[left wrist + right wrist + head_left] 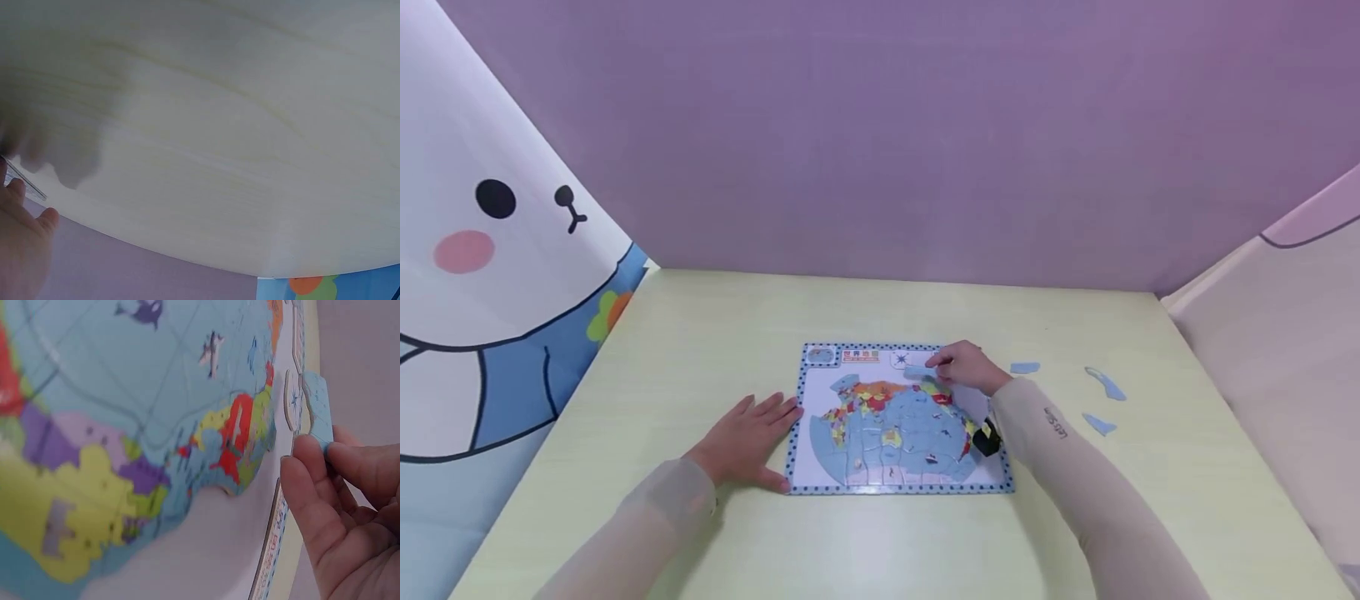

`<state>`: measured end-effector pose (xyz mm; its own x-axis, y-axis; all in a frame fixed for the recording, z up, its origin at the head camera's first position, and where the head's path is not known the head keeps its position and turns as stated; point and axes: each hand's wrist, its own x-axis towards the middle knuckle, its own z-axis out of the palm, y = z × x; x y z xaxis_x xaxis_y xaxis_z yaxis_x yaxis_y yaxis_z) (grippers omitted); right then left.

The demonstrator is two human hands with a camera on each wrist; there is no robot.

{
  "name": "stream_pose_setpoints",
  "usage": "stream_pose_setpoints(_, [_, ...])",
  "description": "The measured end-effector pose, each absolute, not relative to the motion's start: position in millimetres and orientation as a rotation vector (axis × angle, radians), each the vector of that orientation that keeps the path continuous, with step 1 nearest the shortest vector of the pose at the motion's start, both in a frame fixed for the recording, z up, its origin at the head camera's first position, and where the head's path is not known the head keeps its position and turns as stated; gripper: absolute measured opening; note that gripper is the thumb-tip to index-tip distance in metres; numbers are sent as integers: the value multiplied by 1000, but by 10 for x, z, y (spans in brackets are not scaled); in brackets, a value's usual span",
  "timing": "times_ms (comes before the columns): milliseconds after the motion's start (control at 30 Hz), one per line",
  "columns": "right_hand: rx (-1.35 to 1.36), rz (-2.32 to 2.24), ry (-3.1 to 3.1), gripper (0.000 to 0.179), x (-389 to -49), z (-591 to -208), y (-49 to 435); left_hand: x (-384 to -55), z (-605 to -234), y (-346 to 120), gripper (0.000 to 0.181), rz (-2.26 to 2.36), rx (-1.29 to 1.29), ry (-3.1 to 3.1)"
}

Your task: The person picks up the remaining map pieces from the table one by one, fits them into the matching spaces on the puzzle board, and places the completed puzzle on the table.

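Note:
A world map jigsaw puzzle (895, 433) lies flat on the table inside a dotted blue border, its lower and middle parts filled with joined pieces. Between thumb and fingers my right hand (966, 367) pinches a light blue puzzle piece (320, 412), held just above the board's upper part. In the right wrist view the hand (350, 512) grips one end of that piece. My left hand (751, 440) rests with fingers spread on the table, its fingertips and thumb touching the board's left edge. Only part of the left hand (25, 244) shows in the left wrist view.
To the right of the board lie three loose blue pieces: a small one (1025, 367), a curved one (1106, 383) and a pointed one (1100, 424). A purple backdrop (910, 150) stands behind the pale table (722, 321), and a cartoon-printed cloth (505, 317) hangs at the left.

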<state>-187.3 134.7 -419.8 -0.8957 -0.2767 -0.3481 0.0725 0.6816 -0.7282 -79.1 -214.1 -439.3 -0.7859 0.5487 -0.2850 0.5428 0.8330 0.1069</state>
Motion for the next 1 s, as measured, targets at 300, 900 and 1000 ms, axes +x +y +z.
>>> stream_pose_setpoints(300, [-102,-1125,2470,22,-1799,-4359,1225,-750,-4445,-2149,104,7,839,2708])
stream_pose_setpoints(900, [-67,-1228,2425,22,-1844,-4430,972,-773,-4430,-2153,102,-68,840,2704])
stream_pose_setpoints(1000, [-74,-1254,2399,22,-1868,-4410,959,-781,-4425,-2137,102,-62,825,2706])
